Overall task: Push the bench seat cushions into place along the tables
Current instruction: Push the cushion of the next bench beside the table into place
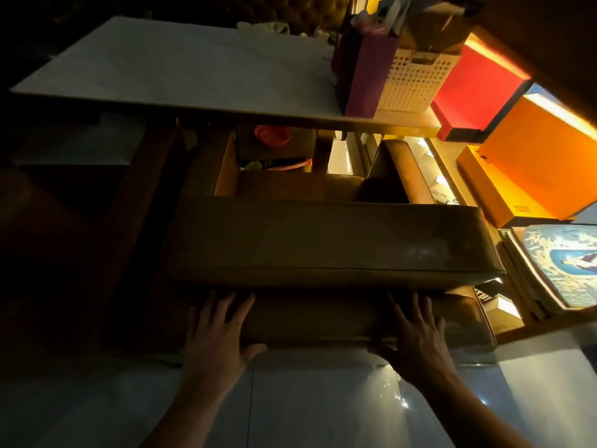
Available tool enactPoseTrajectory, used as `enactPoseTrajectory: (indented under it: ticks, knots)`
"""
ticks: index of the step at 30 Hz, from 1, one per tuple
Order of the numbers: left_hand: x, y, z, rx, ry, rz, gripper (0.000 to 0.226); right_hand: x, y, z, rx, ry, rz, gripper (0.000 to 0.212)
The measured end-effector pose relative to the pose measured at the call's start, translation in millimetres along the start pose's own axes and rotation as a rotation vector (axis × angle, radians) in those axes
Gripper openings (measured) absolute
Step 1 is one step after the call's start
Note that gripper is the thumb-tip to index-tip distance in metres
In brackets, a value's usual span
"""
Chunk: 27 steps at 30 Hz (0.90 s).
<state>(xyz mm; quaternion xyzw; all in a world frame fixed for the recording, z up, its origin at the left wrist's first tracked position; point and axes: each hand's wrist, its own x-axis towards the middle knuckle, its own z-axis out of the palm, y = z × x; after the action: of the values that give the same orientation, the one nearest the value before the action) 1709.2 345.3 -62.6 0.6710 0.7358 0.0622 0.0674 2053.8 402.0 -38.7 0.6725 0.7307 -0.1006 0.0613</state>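
Observation:
Two long brown bench seat cushions lie in front of a white table [181, 72]. The upper cushion [323, 240] rests on the bench, its near edge overlapping the lower cushion [316, 318]. My left hand [219, 331] lies flat on the left end of the lower cushion, fingers spread and thumb hooked over its near edge. My right hand [416, 334] presses flat on the right part of the same cushion, thumb over the near edge. A third brown cushion [397, 166] stands tilted behind the bench at the right.
On the table's right end stand a purple bag [365, 76] and a white perforated basket [416, 82]. Red [475, 88] and orange boxes [533, 163] and a blue printed cover [568, 263] sit at the right. Glossy tiled floor [290, 409] lies below my arms.

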Motion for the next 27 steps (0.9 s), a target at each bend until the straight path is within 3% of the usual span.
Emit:
enactPoseTrajectory:
  ticks: [5,13,27]
  knots:
    - [0.9,4.4,-6.4,0.022,-0.051,-0.053,0.090,-4.3,1.4,5.5,0.002,0.012,0.007,0.107]
    - [-7.7,6.6,-4.8,0.059,0.004,-0.023,0.087,-5.8,7.1,17.2,-0.022,0.019,-0.002,0.106]
    - [-7.9,6.2,-3.4,0.056,-0.075,-0.033,0.086,-2.6,8.7,17.2,-0.002,-0.095,-0.009,0.107]
